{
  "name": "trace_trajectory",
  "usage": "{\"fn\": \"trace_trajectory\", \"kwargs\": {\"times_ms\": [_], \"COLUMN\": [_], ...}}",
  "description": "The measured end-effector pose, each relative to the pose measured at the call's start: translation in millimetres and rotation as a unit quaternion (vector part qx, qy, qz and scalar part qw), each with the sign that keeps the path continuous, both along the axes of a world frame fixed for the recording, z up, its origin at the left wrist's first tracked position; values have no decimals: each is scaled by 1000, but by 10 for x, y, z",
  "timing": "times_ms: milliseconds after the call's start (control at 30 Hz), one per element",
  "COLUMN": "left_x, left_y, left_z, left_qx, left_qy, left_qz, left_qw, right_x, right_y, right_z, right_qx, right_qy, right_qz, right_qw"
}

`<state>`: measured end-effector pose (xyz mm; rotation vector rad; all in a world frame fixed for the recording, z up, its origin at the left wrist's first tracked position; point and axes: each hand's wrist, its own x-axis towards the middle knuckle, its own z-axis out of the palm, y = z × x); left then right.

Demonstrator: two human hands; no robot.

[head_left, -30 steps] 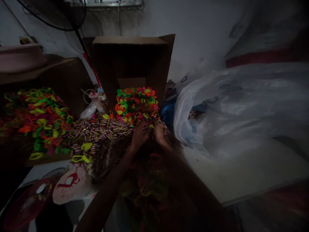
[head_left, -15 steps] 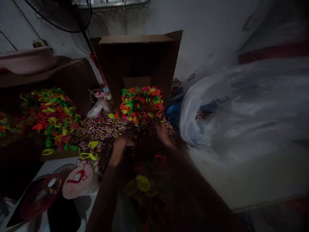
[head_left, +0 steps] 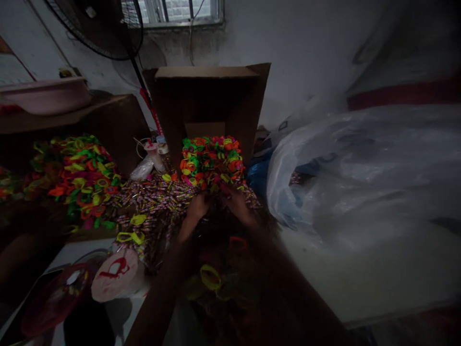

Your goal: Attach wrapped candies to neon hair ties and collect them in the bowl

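Note:
My left hand (head_left: 198, 206) is closed over the near edge of the pile, its fingertips dark; whatever it pinches is hidden. Close on its right, my right hand (head_left: 236, 203) has its fingers closed on a pink plastic piece (head_left: 225, 190). Just beyond both hands, a heap of bright plastic pieces (head_left: 212, 158), shaped like small toy watches, fills the mouth of an open cardboard box (head_left: 248, 110). Around the hands lie many small wrapped sticks (head_left: 158, 194), perhaps candies. Below my forearms, a yellow ring-shaped piece (head_left: 211, 278) and a red one show dimly.
Another heap of plastic pieces (head_left: 86, 168) spills from a box at left, beneath a pink basin (head_left: 46, 96). A pink-lidded tub (head_left: 117, 274) and red dish (head_left: 57, 298) stand front left. A large clear plastic bag (head_left: 360, 178) covers the right. A fan (head_left: 104, 24) stands behind.
My hands have come closer together and nearer the heap; pink now shows at my right fingers. The view has tilted up slightly. A dark, blurred shape like an arm has appeared at far left.

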<state>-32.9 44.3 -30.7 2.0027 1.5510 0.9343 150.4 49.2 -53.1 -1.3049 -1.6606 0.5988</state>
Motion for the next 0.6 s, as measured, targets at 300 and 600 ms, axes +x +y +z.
{"fn": "trace_trajectory", "kwargs": {"times_ms": [300, 600], "left_x": [231, 225], "left_y": [50, -110], "left_z": [125, 378], "left_qx": [28, 116], "left_qy": [-201, -226], "left_qz": [50, 50], "left_qw": [978, 966], "right_x": [-136, -111], "right_y": [-93, -182], "right_z": [219, 415], "right_qx": [-52, -67], "right_qy": [263, 278], "right_qz": [59, 81], "right_qw": [962, 955]}}
